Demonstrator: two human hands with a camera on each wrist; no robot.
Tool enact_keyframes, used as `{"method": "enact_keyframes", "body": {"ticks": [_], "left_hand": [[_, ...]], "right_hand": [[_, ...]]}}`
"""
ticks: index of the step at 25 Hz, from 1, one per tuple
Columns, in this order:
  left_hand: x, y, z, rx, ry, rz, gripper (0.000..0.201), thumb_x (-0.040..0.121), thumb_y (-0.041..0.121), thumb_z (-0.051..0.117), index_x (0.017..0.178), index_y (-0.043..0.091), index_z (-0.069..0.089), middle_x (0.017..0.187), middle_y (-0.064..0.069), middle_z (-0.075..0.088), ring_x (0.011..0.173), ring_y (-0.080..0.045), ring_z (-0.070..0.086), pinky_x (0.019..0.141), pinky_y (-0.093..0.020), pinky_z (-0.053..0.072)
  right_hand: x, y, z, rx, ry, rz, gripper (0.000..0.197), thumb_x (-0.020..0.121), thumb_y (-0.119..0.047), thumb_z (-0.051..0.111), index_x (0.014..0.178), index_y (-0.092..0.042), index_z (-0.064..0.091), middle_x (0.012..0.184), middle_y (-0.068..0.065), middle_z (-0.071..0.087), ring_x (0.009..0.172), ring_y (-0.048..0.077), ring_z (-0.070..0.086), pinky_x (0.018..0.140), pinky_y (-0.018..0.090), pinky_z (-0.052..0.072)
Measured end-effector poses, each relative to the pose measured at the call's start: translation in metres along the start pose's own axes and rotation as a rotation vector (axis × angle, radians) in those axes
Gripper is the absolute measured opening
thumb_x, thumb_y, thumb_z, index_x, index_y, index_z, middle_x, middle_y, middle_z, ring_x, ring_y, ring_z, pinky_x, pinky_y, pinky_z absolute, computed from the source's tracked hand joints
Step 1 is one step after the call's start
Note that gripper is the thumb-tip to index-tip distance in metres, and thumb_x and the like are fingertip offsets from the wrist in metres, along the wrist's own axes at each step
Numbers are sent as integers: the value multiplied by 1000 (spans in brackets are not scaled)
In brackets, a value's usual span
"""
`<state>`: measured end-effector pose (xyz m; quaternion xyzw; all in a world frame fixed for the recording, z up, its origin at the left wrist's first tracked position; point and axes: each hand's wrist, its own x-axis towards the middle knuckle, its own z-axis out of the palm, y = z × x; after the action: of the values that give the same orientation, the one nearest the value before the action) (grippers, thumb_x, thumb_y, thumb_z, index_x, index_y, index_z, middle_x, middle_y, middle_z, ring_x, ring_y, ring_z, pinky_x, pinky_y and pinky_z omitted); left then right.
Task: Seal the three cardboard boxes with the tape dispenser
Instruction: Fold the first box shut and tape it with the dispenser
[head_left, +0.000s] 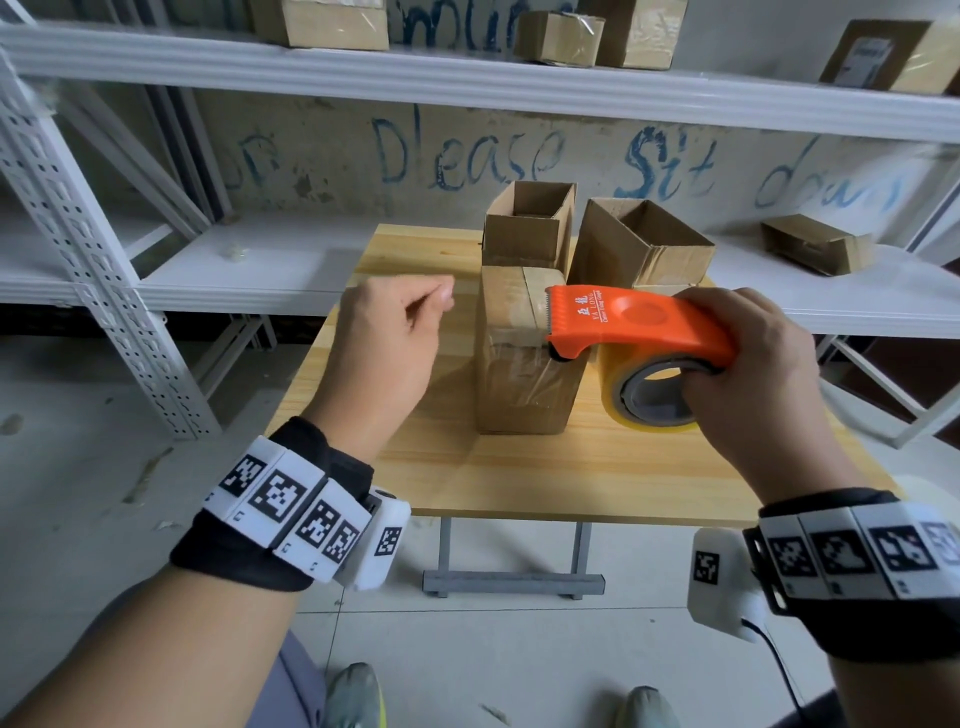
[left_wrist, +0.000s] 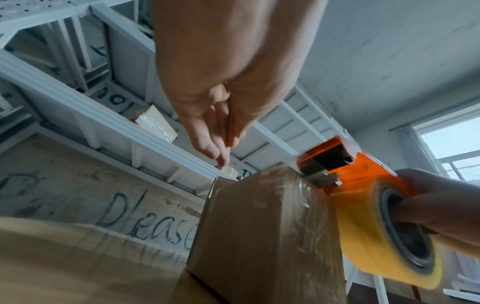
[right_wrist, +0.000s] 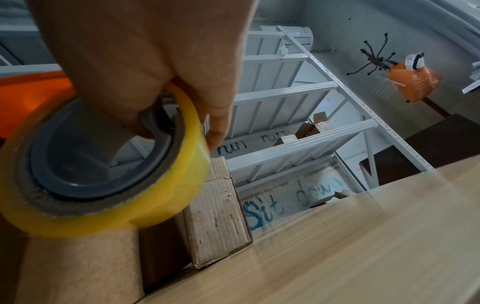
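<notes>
Nearest to you, your right hand (head_left: 748, 374) has its grip wrapped around the orange tape dispenser (head_left: 639, 325): palm over the orange frame, fingers hooked through the grey core of the yellow tape roll (head_left: 652, 395). That hold probably lets you brake the roll and steer the blade end at once. The wrist view shows the same fingers curled inside the core.

Your left hand (head_left: 387, 338) hovers free just left of the box, holding nothing, fingers loosely bent with thumb and forefinger close together. It touches neither box nor tape; I'd judge it is kept close so it can steady the box or smooth the strip.

The dispenser's toothed front sits at the upper right edge of the nearest cardboard box (head_left: 524, 358), which stands upright on the tabletop (head_left: 597, 478). Glossy tape already runs over its closed top flaps and down the side facing you, so this box looks nearly done. The blade is placed right where a strip would be cut, though whether the tape is severed cannot be told.

Beyond it stand two more boxes, touching or nearly touching the first: the left open box (head_left: 527, 223) and the right open box (head_left: 641, 244), both with flaps up and no tape across their tops. They appear parked at the back, within reach, awaiting their turn.

Farthest off, white shelving (head_left: 467, 78) carries other cartons.
</notes>
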<state>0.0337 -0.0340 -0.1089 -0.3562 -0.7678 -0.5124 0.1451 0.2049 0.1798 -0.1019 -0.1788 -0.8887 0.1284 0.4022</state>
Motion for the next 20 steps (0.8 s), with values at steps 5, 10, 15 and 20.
{"method": "enact_keyframes", "body": {"ticks": [5,10,15,20], "left_hand": [[-4,6,6,-11,-468,242,37,99,8,56,130,24,67,148,10,55,139,1,45,119,-26,33],[1,-1,1,30,-567,173,25,97,31,63,116,27,77,142,30,54,132,11,48,115,-31,39],[8,6,-4,208,-661,105,29,88,64,51,92,47,74,139,34,55,132,0,52,110,-42,45],[10,12,-6,99,-690,93,22,97,37,64,89,56,69,136,33,56,131,19,42,119,-28,35]], "right_hand": [[-2,-5,5,42,-5,-18,56,57,18,61,108,-6,67,92,-2,54,77,0,38,73,-4,29],[-2,-4,6,42,-17,-13,53,58,16,63,106,-8,66,90,-1,55,75,4,40,70,-3,31],[0,5,2,-7,-50,-3,52,60,15,65,106,-10,64,91,4,58,75,18,48,70,-1,32],[-3,11,0,-43,-76,-21,49,60,14,60,104,-9,61,89,8,59,75,21,46,62,13,30]]}}
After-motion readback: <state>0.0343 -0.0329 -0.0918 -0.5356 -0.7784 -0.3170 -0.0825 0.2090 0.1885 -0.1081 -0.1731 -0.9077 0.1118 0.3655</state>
